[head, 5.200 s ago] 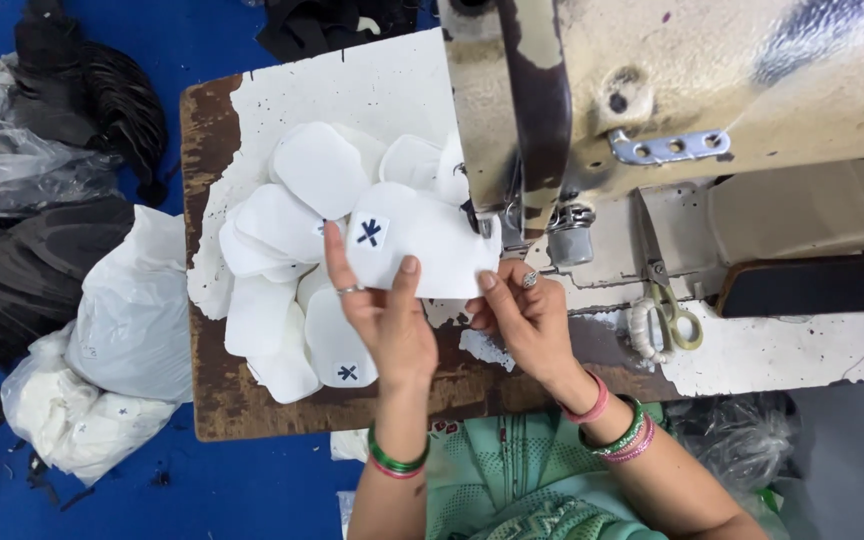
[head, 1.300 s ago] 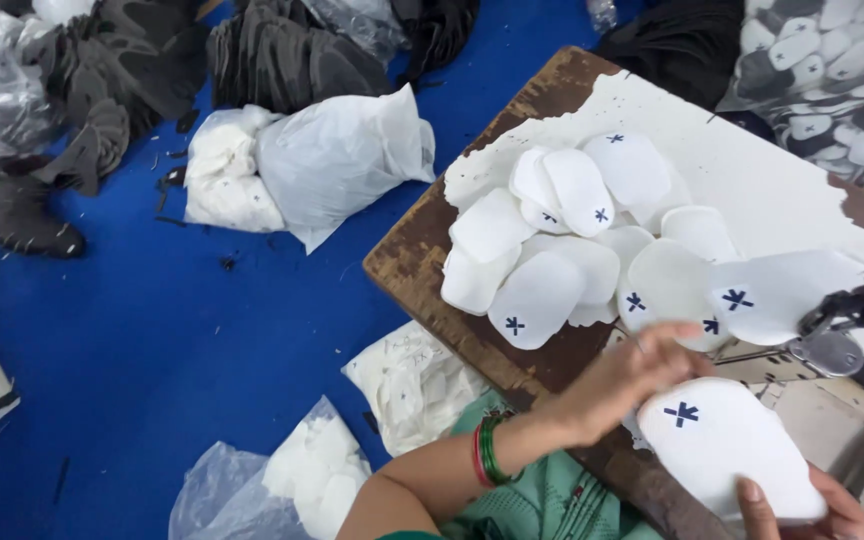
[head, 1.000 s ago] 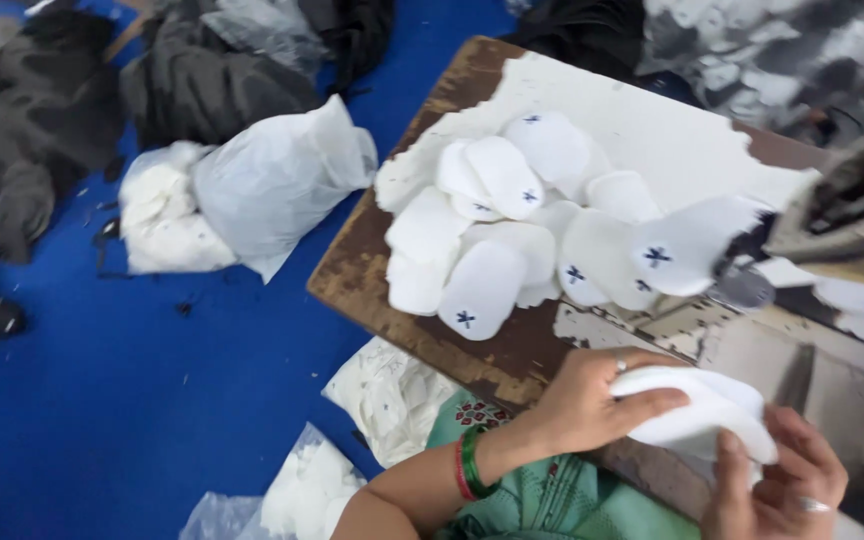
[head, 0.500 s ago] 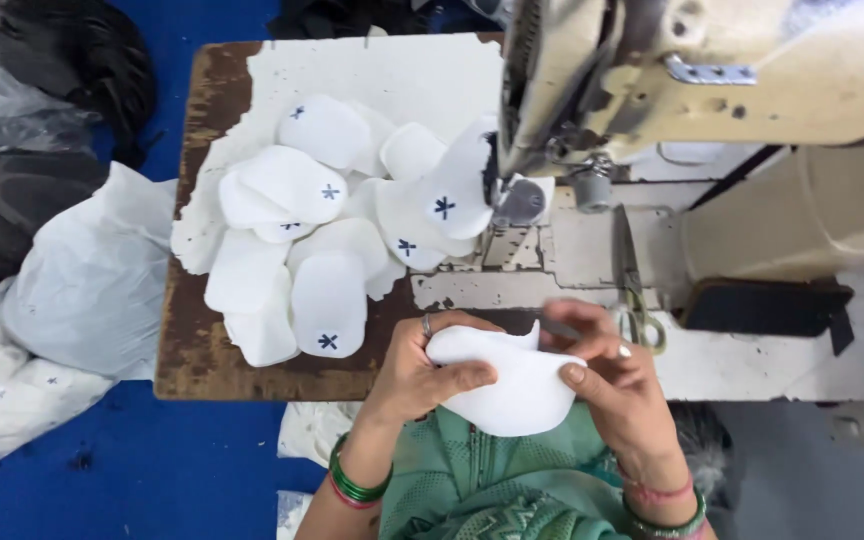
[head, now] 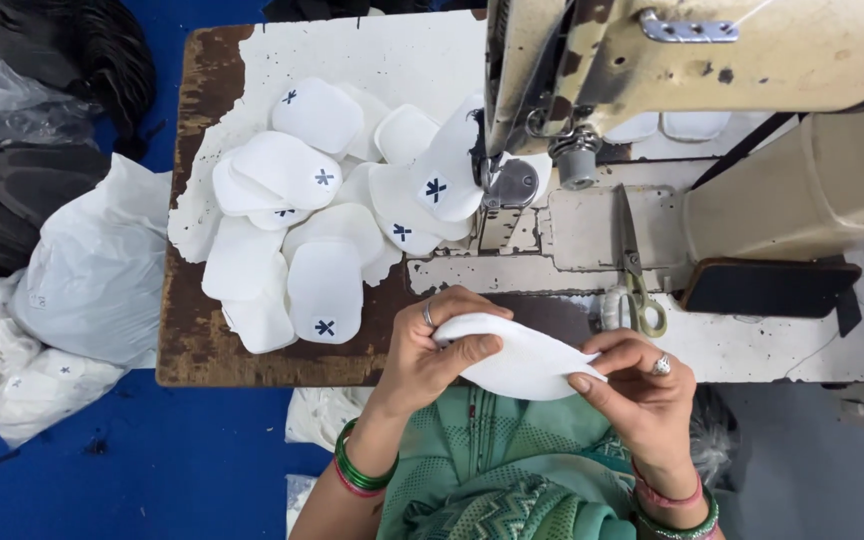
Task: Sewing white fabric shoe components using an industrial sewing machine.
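Left hand and right hand gripping a folded white piece, near scissors, beside stacked pieces.

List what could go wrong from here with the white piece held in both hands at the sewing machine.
1. The heap of white pieces spreads up against the needle area; one might get dragged in or snag.
2. The scissors lie on the machine bed just above the right hand; reaching forward could knock or graze them.
3. The white piece is pinched only at its ends by the left hand and right hand, so it may sag or slip.
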